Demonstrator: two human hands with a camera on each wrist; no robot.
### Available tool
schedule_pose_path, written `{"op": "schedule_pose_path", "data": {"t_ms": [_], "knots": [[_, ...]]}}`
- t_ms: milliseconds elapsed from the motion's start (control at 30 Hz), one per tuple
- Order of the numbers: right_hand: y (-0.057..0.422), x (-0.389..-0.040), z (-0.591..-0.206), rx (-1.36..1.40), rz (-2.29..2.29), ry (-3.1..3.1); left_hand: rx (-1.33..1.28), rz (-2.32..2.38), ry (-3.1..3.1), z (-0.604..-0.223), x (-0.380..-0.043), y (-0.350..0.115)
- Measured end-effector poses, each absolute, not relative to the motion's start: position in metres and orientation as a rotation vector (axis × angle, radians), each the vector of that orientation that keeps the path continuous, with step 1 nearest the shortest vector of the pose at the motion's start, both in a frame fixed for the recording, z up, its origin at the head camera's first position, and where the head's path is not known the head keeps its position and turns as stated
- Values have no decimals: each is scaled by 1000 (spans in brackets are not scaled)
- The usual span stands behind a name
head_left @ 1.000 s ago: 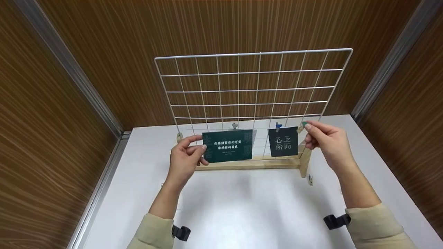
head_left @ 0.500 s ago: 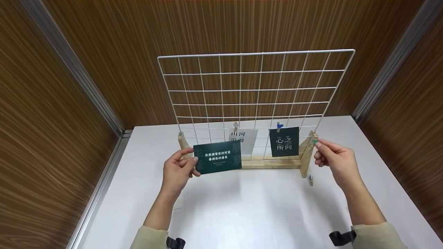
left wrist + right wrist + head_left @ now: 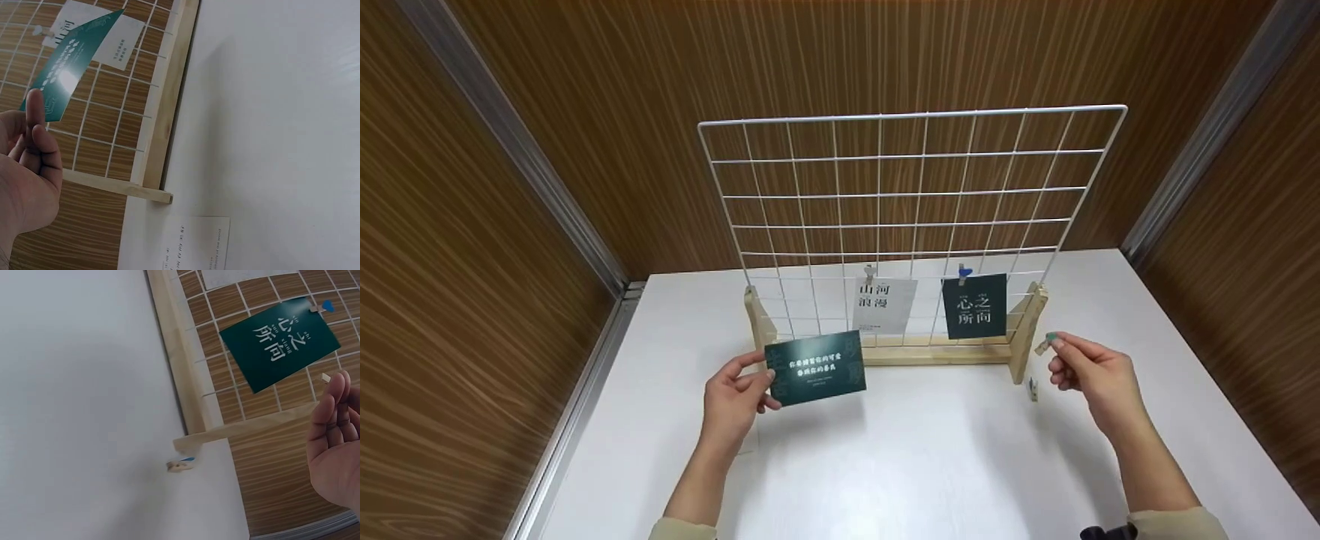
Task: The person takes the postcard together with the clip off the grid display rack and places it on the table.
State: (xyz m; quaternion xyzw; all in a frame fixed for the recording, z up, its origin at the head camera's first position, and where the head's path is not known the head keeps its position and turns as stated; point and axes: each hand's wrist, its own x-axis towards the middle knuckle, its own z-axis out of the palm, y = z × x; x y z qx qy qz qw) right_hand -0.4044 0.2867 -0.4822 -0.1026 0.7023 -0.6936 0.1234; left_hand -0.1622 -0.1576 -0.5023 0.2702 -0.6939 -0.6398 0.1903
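Note:
My left hand (image 3: pixel 733 390) pinches the left edge of a dark green card (image 3: pixel 816 369) with white lettering, held in front of the lower left of a white wire grid (image 3: pixel 915 157). Between thumb and fingers of my right hand (image 3: pixel 1099 375) is a small wooden clothespin (image 3: pixel 1042 347) with a green tip, right of the grid's stand. On the grid, a white card (image 3: pixel 885 306) hangs from a clothespin with a pale heart (image 3: pixel 870 272). Beside it a dark square card (image 3: pixel 975 306) hangs from a clothespin with a blue heart (image 3: pixel 964 273).
The grid stands in a wooden base (image 3: pixel 937 355) on a white table (image 3: pixel 885 465). Another clothespin (image 3: pixel 181 464) lies by the base's right foot. A white printed card (image 3: pixel 197 244) lies on the table at the left. Wood-grain panels (image 3: pixel 547 45) surround the table.
Both hands have come down and toward me, the left with the green card, the right with the clothespin, away from the grid. The hanging white card is now uncovered.

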Motion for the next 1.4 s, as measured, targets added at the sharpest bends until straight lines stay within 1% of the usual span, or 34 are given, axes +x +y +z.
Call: {"op": "schedule_pose_path", "data": {"t_ms": [367,1400], "knots": [[298,-405,-502,-212,-1963,2093,823,-1823,-1937,-523,-154,-160],[316,-400,-526,-69,-1969,2061,932,-1886,-1902,-552,-150,-156]]}}
